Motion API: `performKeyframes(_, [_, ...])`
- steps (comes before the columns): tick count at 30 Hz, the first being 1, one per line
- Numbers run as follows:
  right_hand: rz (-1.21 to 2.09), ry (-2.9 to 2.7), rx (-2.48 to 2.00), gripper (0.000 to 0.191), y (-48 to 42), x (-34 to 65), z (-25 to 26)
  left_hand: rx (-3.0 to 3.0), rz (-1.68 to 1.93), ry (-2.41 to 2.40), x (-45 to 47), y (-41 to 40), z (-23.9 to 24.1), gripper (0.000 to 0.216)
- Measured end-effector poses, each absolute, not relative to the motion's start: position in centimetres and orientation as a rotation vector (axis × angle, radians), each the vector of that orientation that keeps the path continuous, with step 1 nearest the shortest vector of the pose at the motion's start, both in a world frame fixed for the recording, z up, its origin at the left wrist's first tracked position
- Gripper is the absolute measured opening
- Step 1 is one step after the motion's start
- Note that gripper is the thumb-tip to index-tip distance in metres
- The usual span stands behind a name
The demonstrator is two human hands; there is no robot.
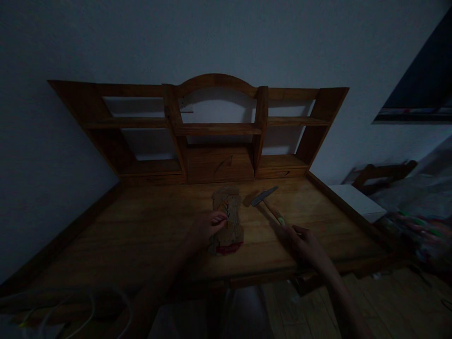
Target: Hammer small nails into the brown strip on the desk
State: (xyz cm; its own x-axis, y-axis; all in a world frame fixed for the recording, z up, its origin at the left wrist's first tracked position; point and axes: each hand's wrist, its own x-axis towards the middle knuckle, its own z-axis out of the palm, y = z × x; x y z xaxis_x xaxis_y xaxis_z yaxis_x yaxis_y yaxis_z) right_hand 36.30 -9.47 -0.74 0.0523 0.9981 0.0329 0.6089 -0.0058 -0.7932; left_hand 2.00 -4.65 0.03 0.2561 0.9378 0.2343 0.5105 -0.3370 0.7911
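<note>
My right hand [300, 240] is wrapped round the wooden handle of a hammer [273, 209], whose dark metal head is raised a little over the desk, to the right of a ragged brown slab [231, 230]. The slab lies flat on the desk, rough and broken at its edges, with a dark red patch at its near end. Over the slab's left side, my left hand [212, 222] is closed in a pinch. Small dark and orange bits show beside its fingertips. What the fingers hold is too small and dim to make out.
The wooden desk [148, 226] has raised side edges and a shelf unit [219, 128] with small drawers along its back. To the right are a white surface [353, 197], a wooden chair back [384, 175] and a plastic-covered heap [416, 226]. Pale curved wires [93, 306] cross the lower left.
</note>
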Motion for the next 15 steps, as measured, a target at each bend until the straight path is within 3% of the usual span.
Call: performKeyframes(15, [0.743, -1.705, -1.693, 0.049, -9.79, 35.88, -0.36, 1.970, 0.940, 1.302, 2.13, -4.97, -0.44, 0.020])
